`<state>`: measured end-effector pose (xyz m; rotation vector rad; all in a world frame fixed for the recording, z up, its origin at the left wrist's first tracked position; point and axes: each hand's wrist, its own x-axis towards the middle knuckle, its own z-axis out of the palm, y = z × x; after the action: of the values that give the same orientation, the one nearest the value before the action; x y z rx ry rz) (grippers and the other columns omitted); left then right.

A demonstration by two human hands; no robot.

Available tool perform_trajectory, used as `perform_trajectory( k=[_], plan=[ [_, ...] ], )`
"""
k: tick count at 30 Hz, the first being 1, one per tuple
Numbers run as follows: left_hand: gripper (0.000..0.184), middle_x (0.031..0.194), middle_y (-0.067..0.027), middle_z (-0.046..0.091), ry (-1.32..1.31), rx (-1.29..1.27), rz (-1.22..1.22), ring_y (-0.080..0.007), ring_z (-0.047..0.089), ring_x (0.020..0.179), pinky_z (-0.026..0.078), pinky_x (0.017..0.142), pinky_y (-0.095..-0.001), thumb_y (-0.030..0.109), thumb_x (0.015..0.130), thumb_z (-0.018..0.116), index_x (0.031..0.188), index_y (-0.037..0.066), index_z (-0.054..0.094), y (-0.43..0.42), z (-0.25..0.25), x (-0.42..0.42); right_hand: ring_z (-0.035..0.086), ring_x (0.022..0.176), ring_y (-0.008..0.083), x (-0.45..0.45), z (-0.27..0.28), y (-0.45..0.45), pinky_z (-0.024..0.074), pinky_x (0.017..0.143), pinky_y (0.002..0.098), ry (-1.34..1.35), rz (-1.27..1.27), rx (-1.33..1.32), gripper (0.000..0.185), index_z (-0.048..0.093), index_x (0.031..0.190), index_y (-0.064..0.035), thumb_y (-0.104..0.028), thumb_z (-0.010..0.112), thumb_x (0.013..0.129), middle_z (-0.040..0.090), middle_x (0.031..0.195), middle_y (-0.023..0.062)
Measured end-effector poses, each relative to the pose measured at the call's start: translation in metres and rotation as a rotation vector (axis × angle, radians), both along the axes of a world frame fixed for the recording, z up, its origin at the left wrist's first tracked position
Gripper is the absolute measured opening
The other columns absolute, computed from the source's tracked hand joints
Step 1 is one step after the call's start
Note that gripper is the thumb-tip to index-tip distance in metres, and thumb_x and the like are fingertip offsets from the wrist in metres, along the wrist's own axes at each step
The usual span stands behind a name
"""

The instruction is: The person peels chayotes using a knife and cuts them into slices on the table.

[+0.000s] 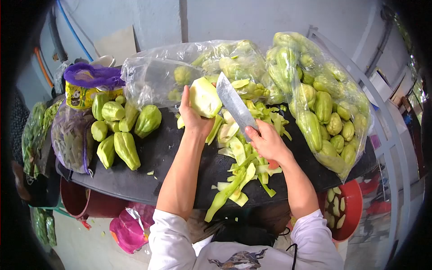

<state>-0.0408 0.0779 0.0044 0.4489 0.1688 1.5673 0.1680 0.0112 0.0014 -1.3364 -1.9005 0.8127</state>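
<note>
head cam: left hand (194,119) has its fingers wrapped round a peeled chayote (204,98), held up over the black table (139,182). right hand (265,140) is gripping a knife (234,102), blade right beside the chayote, can't tell if they touch. messy pile of peels (240,155) below, whole chayotes (126,150) off left, stuffed clear bag (323,108) on the right.

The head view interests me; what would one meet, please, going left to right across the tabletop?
Purple net bag, loose green vegetables, pale vegetable in the left hand, knife in the right hand, plastic bag of vegetables.
</note>
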Motion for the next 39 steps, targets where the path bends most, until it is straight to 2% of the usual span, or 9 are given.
perform_trajectory(
  k=[6, 9, 14, 17, 20, 27, 29, 33, 39],
  plan=[
    [0.050, 0.117, -0.0087, 0.067, 0.016, 0.009, 0.024, -0.0247, 0.064, 0.108, 0.048, 0.097, -0.0405, 0.047, 0.098, 0.047, 0.123, 0.005, 0.060, -0.005, 0.003, 0.004, 0.059, 0.058, 0.0285, -0.002, -0.004, 0.002, 0.0451, 0.059, 0.0425, 0.013, -0.009, -0.030, 0.034, 0.058, 0.091, 0.0029, -0.030, 0.056, 0.099, 0.063, 0.068, 0.0161],
    [0.048, 0.116, -0.0066, 0.068, -0.001, -0.034, 0.002, -0.0226, 0.064, 0.107, 0.048, 0.097, -0.0397, 0.047, 0.097, 0.049, 0.121, 0.007, 0.061, -0.013, 0.008, 0.013, 0.057, 0.056, 0.0226, -0.003, -0.007, 0.002, 0.0448, 0.057, 0.0407, 0.019, -0.013, 0.005, 0.034, 0.058, 0.090, 0.0023, -0.030, 0.056, 0.099, 0.061, 0.065, 0.0125],
    [0.043, 0.114, -0.0027, 0.068, -0.020, -0.071, -0.064, -0.0210, 0.064, 0.106, 0.048, 0.096, -0.0394, 0.048, 0.096, 0.050, 0.118, 0.013, 0.062, -0.019, 0.002, 0.028, 0.051, 0.049, 0.0116, -0.007, 0.003, -0.006, 0.0429, 0.042, 0.0308, 0.232, 0.037, -0.209, 0.036, 0.055, 0.095, -0.0011, -0.037, 0.052, 0.102, 0.052, 0.060, 0.0031],
    [0.044, 0.113, -0.0022, 0.067, -0.004, -0.071, -0.045, -0.0205, 0.064, 0.105, 0.049, 0.094, -0.0389, 0.049, 0.096, 0.051, 0.119, 0.013, 0.062, -0.023, -0.002, 0.037, 0.047, 0.045, 0.0088, -0.007, 0.000, -0.005, 0.0412, 0.037, 0.0274, 0.295, 0.078, -0.206, 0.037, 0.053, 0.098, -0.0029, -0.039, 0.050, 0.102, 0.049, 0.060, 0.0006],
    [0.045, 0.112, -0.0023, 0.067, 0.020, -0.088, -0.055, -0.0206, 0.064, 0.104, 0.050, 0.093, -0.0383, 0.050, 0.096, 0.051, 0.119, 0.013, 0.061, -0.028, -0.003, 0.046, 0.041, 0.044, 0.0067, -0.011, 0.000, -0.006, 0.0411, 0.038, 0.0258, 0.391, 0.110, -0.239, 0.034, 0.047, 0.096, -0.0068, -0.040, 0.049, 0.103, 0.044, 0.058, -0.0012],
    [0.046, 0.111, -0.0037, 0.067, 0.065, -0.054, -0.136, -0.0213, 0.065, 0.102, 0.050, 0.091, -0.0392, 0.051, 0.096, 0.050, 0.120, 0.013, 0.060, -0.030, -0.005, 0.048, 0.042, 0.043, 0.0072, -0.010, -0.003, -0.004, 0.0417, 0.038, 0.0260, 0.458, 0.150, -0.202, 0.036, 0.050, 0.102, -0.0056, -0.041, 0.050, 0.102, 0.044, 0.058, -0.0006],
    [0.046, 0.109, -0.0036, 0.067, 0.092, -0.046, -0.128, -0.0211, 0.065, 0.100, 0.051, 0.090, -0.0389, 0.051, 0.096, 0.050, 0.119, 0.013, 0.060, -0.028, -0.007, 0.047, 0.042, 0.042, 0.0077, -0.004, -0.001, 0.000, 0.0420, 0.038, 0.0259, 0.440, 0.211, -0.275, 0.036, 0.050, 0.105, -0.0054, -0.042, 0.049, 0.102, 0.044, 0.058, -0.0006],
    [0.043, 0.105, -0.0034, 0.066, 0.105, -0.087, -0.031, -0.0206, 0.065, 0.096, 0.052, 0.087, -0.0378, 0.051, 0.096, 0.050, 0.115, 0.013, 0.061, -0.032, -0.006, 0.054, 0.042, 0.041, 0.0080, -0.013, -0.003, -0.004, 0.0425, 0.038, 0.0257, 0.472, 0.150, -0.222, 0.036, 0.050, 0.105, -0.0059, -0.042, 0.049, 0.102, 0.043, 0.058, -0.0007],
    [0.044, 0.103, -0.0035, 0.067, 0.129, -0.057, -0.051, -0.0212, 0.065, 0.095, 0.052, 0.086, -0.0382, 0.051, 0.096, 0.051, 0.114, 0.012, 0.061, -0.030, -0.004, 0.049, 0.043, 0.043, 0.0073, -0.010, -0.001, -0.001, 0.0429, 0.038, 0.0262, 0.482, 0.233, -0.248, 0.033, 0.050, 0.101, -0.0053, -0.038, 0.047, 0.104, 0.046, 0.060, -0.0013]
  ],
)
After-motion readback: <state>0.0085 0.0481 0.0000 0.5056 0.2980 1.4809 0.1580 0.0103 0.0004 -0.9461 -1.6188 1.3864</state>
